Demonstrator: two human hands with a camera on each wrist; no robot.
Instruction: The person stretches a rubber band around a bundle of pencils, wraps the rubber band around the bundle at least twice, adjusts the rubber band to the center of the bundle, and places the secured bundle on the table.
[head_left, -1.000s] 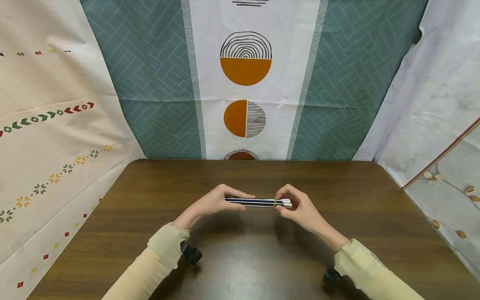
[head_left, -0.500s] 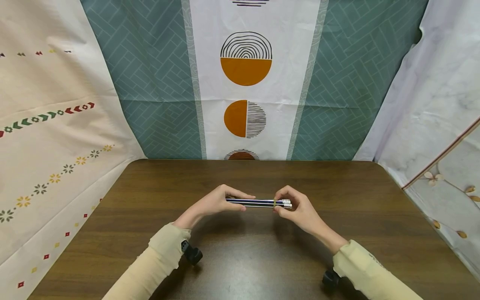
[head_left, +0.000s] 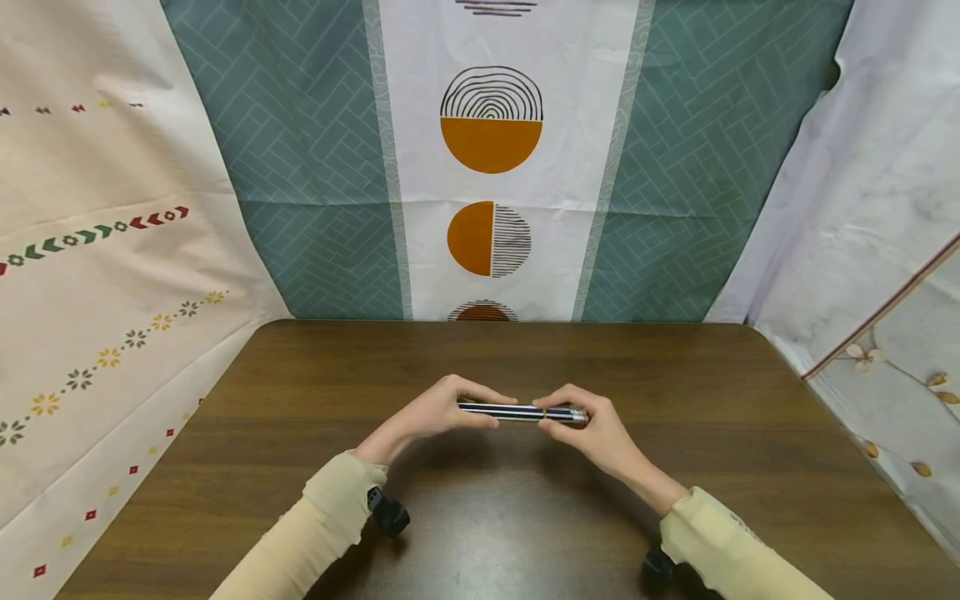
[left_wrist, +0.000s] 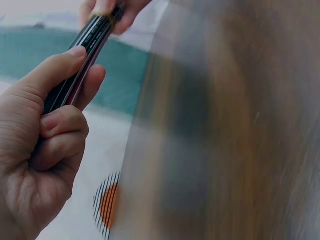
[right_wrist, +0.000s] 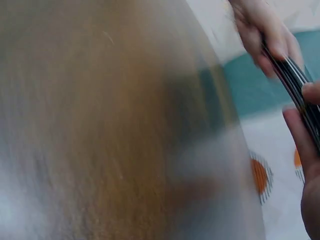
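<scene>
A bundle of dark blue and white striped pencils (head_left: 519,412) is held level above the table, its pale eraser ends pointing right. My left hand (head_left: 438,408) grips the left part, thumb on one side and fingers curled round it in the left wrist view. Near the eraser ends, my right hand (head_left: 602,423) pinches the bundle between thumb and fingers, right at a thin yellow rubber band (head_left: 544,413) round the pencils. In the right wrist view, the pencils (right_wrist: 294,82) run between both hands, partly cut off by the frame edge. The bundle's left end is hidden in the left palm.
Below the hands lies a brown wooden table (head_left: 495,517) with rounded far corners. A green and white patterned curtain (head_left: 322,167) hangs behind it. Pale cloths (head_left: 97,275) hang at both sides.
My right thumb and fingers have slid a little left along the pencils with the rubber band, so more of the eraser end sticks out past it. Both hands sit slightly lower.
</scene>
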